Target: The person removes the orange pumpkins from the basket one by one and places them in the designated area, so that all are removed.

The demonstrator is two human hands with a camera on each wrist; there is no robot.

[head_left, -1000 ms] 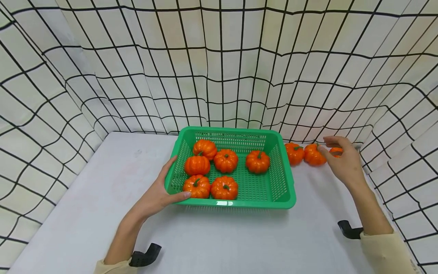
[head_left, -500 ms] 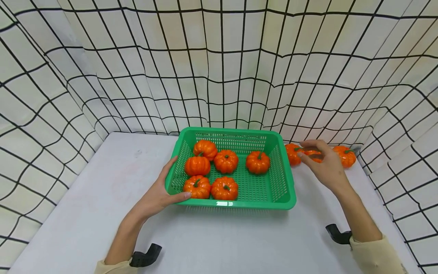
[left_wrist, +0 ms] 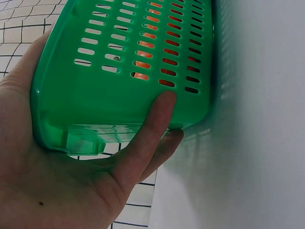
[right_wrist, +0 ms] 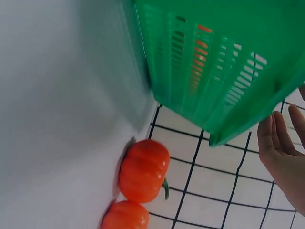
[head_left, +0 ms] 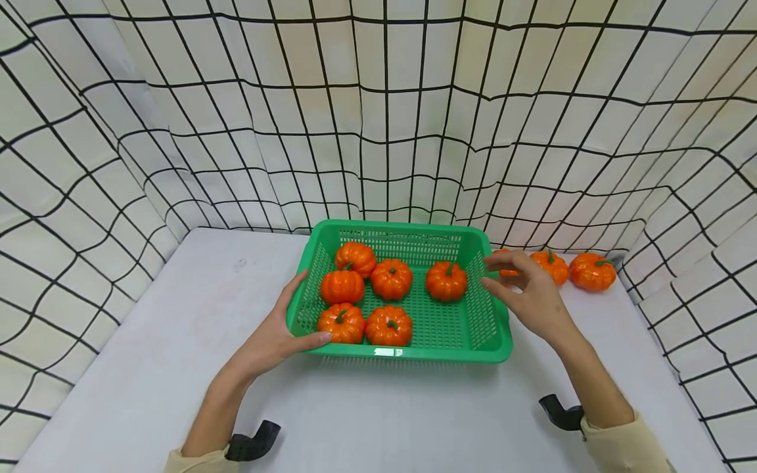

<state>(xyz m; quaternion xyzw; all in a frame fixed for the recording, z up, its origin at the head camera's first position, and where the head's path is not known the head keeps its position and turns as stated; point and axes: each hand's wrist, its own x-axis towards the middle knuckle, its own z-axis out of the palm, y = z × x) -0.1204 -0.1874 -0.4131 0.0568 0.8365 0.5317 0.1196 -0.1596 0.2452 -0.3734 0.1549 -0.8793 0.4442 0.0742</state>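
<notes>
A green plastic basket (head_left: pixel 408 353) with slotted walls holds several small orange pumpkins (head_left: pixel 446 281), most of them grouped in its left half. My left hand (head_left: pixel 278 332) grips the basket's left end, thumb over the front rim. The left wrist view shows its fingers (left_wrist: pixel 147 138) against the outside of the wall. At the basket's right rim hovers my right hand (head_left: pixel 532 299), thumb and fingers apart with nothing between them. It partly hides a pumpkin (head_left: pixel 503 252) outside the basket. In the right wrist view the relaxed fingers (right_wrist: pixel 276 138) are close to the rim.
Two more pumpkins, a middle one (head_left: pixel 550 267) and a far right one (head_left: pixel 593 272), sit on the white table (head_left: pixel 378 414) right of the basket. White walls covered by black netting (head_left: pixel 384 112) enclose the table's back and sides.
My right hand has moved left from the far right pumpkin, over the other loose ones, to the basket's right rim. The left hand and basket have stayed in place.
</notes>
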